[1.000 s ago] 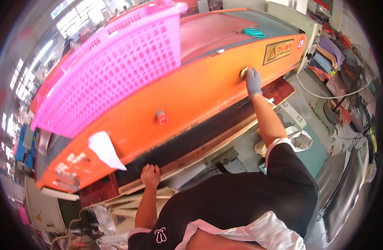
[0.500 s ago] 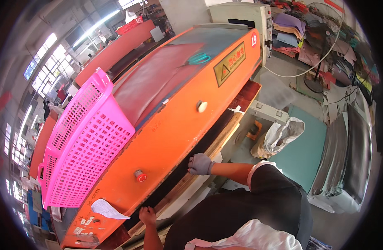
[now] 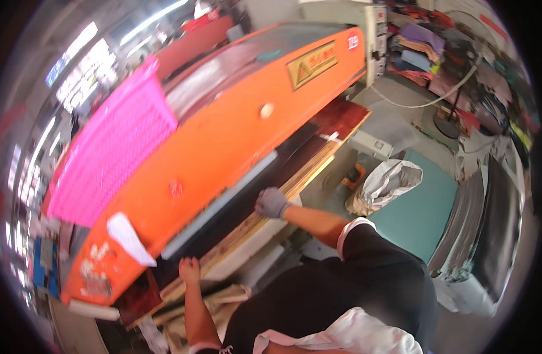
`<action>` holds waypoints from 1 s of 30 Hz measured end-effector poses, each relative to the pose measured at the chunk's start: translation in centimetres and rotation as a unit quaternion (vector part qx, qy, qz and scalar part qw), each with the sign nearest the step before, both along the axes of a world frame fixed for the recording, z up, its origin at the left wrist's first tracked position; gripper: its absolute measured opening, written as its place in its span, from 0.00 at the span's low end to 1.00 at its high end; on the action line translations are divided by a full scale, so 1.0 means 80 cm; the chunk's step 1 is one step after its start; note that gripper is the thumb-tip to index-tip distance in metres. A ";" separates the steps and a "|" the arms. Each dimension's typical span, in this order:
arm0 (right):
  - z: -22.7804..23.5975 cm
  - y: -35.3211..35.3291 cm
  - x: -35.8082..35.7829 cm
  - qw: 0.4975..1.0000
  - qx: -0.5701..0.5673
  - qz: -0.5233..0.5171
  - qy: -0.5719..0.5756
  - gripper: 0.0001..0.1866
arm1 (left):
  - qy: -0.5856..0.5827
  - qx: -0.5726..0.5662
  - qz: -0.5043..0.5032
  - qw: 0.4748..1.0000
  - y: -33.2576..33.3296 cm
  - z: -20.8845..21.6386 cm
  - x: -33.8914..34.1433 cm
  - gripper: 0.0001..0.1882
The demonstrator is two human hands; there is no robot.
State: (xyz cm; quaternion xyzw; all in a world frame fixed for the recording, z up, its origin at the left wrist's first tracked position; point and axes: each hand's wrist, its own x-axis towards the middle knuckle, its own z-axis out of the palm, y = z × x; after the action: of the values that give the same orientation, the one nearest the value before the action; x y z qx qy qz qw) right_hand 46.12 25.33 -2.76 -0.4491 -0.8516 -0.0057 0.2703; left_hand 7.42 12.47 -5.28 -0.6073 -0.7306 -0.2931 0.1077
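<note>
My left hand (image 3: 189, 270), bare, is closed at the near edge of a long black sheet (image 3: 220, 233). Farther along the same edge, my right hand (image 3: 272, 203) wears a grey glove and is also curled closed. What lies inside the fingers of either hand is hidden. The black sheet lies on a wood-edged bed (image 3: 247, 239) beneath the orange beam (image 3: 223, 153) of a large machine. Between beam and sheet a light grey strip (image 3: 223, 200) shows.
A pink perforated basket (image 3: 114, 147) and turquoise-handled scissors (image 3: 269, 56) rest on the machine's top. White paper (image 3: 128, 236) hangs on the beam's front. At right stand an open sack (image 3: 392, 180), a green board (image 3: 421, 206) and stacked dark sheets (image 3: 489, 206).
The gap under the orange beam has widened, and the grey strip has come into view. Both hands stay closed along the bed's edge. The whole view has shifted and blurred.
</note>
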 end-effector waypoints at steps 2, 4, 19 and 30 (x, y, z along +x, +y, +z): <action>0.014 -0.001 -0.001 0.998 0.035 -0.018 0.056 0.15 | 0.010 0.023 -0.096 0.995 0.001 0.018 0.007 0.17; 0.023 -0.021 -0.009 0.999 -0.053 -0.001 -0.008 0.19 | -0.010 -0.093 -0.015 0.995 -0.023 0.031 0.007 0.17; 0.031 -0.085 -0.114 0.979 -0.085 0.019 0.185 0.21 | -0.042 -0.128 -0.083 0.987 -0.207 0.018 0.031 0.11; 0.135 -0.103 -0.410 0.893 -0.384 -0.131 -0.196 0.55 | -0.153 0.055 -0.095 0.982 -0.182 0.068 0.011 0.13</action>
State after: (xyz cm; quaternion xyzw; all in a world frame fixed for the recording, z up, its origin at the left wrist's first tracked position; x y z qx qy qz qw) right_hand 13.31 17.09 8.02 -0.6149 -0.7567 0.1985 -0.0991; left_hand 8.26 -2.11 0.16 -0.6148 -0.6603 -0.4312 -0.0009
